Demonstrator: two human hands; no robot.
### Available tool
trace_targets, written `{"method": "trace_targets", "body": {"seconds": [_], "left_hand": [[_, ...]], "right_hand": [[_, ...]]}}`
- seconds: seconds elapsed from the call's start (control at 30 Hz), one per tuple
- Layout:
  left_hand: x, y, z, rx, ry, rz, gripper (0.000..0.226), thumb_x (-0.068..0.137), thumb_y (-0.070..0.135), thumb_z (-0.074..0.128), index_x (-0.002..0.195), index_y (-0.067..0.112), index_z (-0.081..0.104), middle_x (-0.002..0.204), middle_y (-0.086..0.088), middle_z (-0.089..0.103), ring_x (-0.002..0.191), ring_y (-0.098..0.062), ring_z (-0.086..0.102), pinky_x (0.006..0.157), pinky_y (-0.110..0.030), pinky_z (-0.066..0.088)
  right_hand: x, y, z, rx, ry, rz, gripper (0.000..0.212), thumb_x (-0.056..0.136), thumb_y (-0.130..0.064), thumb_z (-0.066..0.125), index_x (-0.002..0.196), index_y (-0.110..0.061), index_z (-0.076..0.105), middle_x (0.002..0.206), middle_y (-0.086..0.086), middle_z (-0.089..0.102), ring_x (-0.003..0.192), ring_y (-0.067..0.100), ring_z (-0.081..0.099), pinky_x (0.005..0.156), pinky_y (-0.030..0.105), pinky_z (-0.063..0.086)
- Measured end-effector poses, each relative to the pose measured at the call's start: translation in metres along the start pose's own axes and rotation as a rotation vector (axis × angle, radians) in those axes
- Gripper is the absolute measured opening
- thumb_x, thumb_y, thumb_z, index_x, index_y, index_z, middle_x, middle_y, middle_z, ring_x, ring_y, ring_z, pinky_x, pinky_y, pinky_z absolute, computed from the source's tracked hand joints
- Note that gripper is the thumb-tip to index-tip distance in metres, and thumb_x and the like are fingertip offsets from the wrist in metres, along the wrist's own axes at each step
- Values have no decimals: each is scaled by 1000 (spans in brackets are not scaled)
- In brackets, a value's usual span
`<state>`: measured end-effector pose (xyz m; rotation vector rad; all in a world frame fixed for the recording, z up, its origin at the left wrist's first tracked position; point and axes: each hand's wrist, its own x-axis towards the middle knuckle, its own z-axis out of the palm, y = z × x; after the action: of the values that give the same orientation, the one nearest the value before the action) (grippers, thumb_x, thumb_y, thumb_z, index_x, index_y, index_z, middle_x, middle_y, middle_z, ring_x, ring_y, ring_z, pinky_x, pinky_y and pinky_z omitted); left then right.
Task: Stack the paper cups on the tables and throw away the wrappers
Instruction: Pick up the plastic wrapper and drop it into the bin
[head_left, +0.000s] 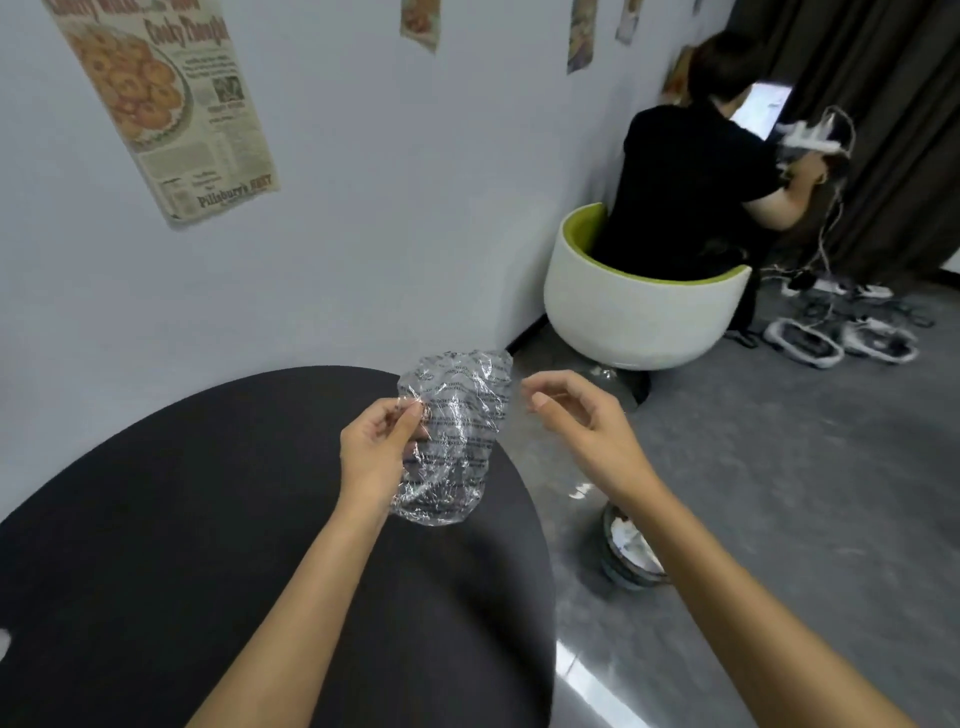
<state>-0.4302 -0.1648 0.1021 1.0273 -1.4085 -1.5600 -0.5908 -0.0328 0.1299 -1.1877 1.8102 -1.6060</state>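
Note:
A crinkled clear plastic wrapper (457, 431) with dark print hangs in the air above the right edge of the round black table (182, 519). My left hand (376, 447) pinches its left side between thumb and fingers. My right hand (576, 415) hovers just to the right of the wrapper, fingers curled apart and holding nothing. No paper cups show in this view.
A small bin (631, 553) with white trash stands on the grey floor below my right forearm. A person in black sits in a white and green chair (639, 306) by the wall. Cables and devices (841, 338) lie on the floor at the far right.

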Motion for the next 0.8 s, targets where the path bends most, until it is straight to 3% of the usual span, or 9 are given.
{"method": "trace_targets", "body": {"seconds": [0.2, 0.37, 0.57, 0.67, 0.8], "left_hand": [[-7, -17, 75, 37, -147, -36, 4, 92, 5, 62, 93, 5, 66, 68, -5, 61, 48, 0, 60, 43, -14, 46], [-1, -39, 142, 67, -214, -44, 11, 91, 4, 63, 101, 0, 66, 73, -4, 63, 53, 2, 62, 49, -13, 50], [15, -81, 233, 123, -257, -100, 5, 90, 8, 65, 93, 10, 68, 77, -2, 67, 58, 2, 63, 58, -18, 51], [20, -104, 275, 142, -259, -136, 5, 90, 8, 65, 93, 11, 68, 81, -2, 68, 61, 2, 64, 58, -14, 52], [26, -133, 325, 168, -266, -164, 11, 90, 6, 65, 87, 16, 68, 85, -4, 69, 70, -11, 64, 57, -11, 51]], "right_hand": [[-21, 21, -70, -16, 130, 45, 14, 92, -14, 57, 104, -13, 66, 95, -10, 67, 92, 10, 62, 85, 30, 49], [-20, 49, -128, -5, 206, 106, 14, 92, -12, 58, 103, -13, 66, 97, -6, 69, 93, 12, 63, 88, 37, 49], [-8, 96, -209, 1, 226, 170, 14, 92, -13, 57, 101, -18, 66, 101, -5, 70, 97, 15, 64, 89, 37, 50], [-1, 120, -246, 11, 230, 194, 12, 92, -18, 59, 99, -23, 66, 100, -7, 70, 98, 17, 65, 88, 35, 50], [5, 159, -289, 23, 250, 235, 15, 92, -12, 58, 98, -23, 66, 99, -7, 70, 97, 18, 65, 88, 35, 49]]}}
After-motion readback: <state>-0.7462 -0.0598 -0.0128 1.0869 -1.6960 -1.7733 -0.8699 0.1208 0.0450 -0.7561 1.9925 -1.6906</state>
